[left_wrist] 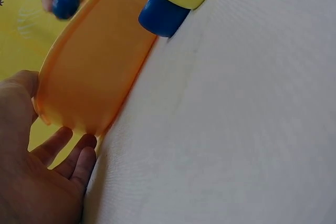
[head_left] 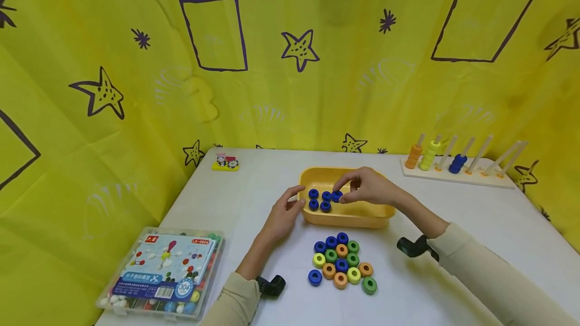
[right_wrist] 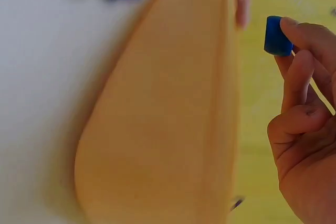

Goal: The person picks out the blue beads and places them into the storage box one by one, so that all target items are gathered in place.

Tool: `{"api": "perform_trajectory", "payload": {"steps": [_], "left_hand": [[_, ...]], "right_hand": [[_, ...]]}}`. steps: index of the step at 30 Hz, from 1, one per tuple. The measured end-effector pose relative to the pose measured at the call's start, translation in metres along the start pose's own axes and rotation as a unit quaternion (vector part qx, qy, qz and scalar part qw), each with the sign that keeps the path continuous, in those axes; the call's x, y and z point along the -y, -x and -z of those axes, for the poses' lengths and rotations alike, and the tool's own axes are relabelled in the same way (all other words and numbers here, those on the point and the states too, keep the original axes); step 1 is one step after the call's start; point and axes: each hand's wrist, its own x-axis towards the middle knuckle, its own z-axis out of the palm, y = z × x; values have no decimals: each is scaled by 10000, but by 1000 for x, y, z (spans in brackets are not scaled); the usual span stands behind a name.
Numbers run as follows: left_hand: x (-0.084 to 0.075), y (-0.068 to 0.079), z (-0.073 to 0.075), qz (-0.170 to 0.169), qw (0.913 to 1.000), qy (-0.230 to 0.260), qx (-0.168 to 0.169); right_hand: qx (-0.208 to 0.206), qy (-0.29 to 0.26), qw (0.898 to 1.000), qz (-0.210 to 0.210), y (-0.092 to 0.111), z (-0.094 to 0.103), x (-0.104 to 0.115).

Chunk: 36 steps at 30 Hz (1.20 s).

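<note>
Over the feed I log right hand (head_left: 369, 185) pinching a blue bead (head_left: 337, 196), yellow tray (head_left: 346, 221) beneath those fingertips, left hand (head_left: 281, 218) (fingers apart) touching it.

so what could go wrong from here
The right hand pinches a small blue ring at its fingertips, so the ring might slip.

The left hand touches just one end of the yellow-orange tub, so a bump could perhaps swing it into the loose rings close in front.
</note>
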Motion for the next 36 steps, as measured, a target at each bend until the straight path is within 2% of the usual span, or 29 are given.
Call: {"api": "perform_trajectory", "payload": {"steps": [5,10,18,22,24,27,31,34,36], "left_hand": [[1,1,-2,44,10000,-54,3],[1,0,-4,-20,10000,17,-24],[2,0,-5,14,10000,27,-29],[3,0,-4,49,10000,-29,-33],[3,0,-3,83,10000,-39,-21],[2,0,-1,139,9999,-74,-26],[0,0,1,91,9999,-61,-34],[-1,0,2,-41,10000,-2,-8],[0,-1,1,-101,9999,6,7]], "right_hand": [[-69,-134,9986,-509,-18,3,-38],[13,27,9976,-688,-29,0,-60],[358,-75,9929,-1131,-33,-4,-68],[359,-6,9935,-1085,-34,-5,-65],[311,39,9947,-981,-33,-5,-62],[224,39,9983,-544,-30,-4,-49],[223,176,9995,151,-16,-10,-11],[519,280,9967,549,1,-26,19],[883,258,9929,747,11,-41,33]]}}
